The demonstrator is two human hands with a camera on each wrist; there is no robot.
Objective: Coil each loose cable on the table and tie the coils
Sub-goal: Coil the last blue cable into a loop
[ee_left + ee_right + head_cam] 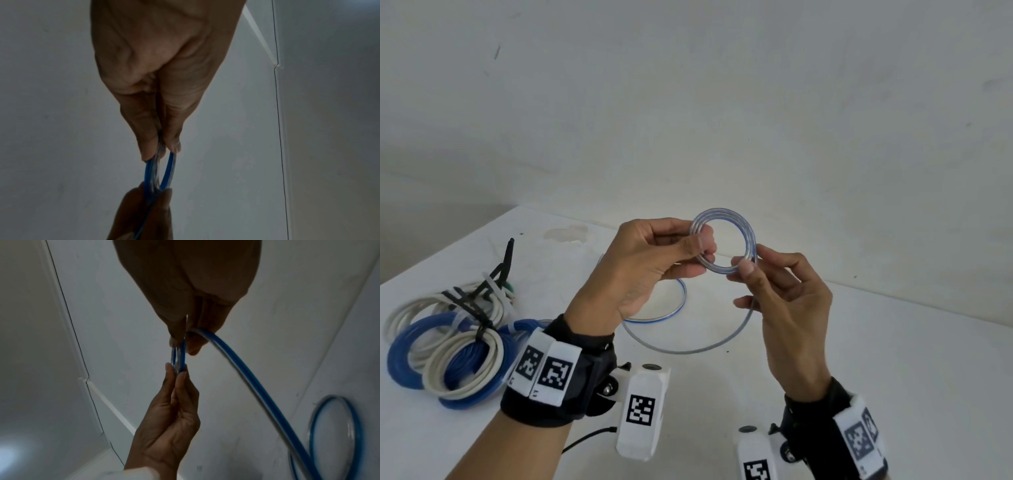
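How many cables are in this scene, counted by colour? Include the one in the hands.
Cream coils: 2
Blue coils: 2, as far as the pile shows
Clear blue-striped cable, partly coiled, pinched by the left hand and the right hand: 1
Total: 5
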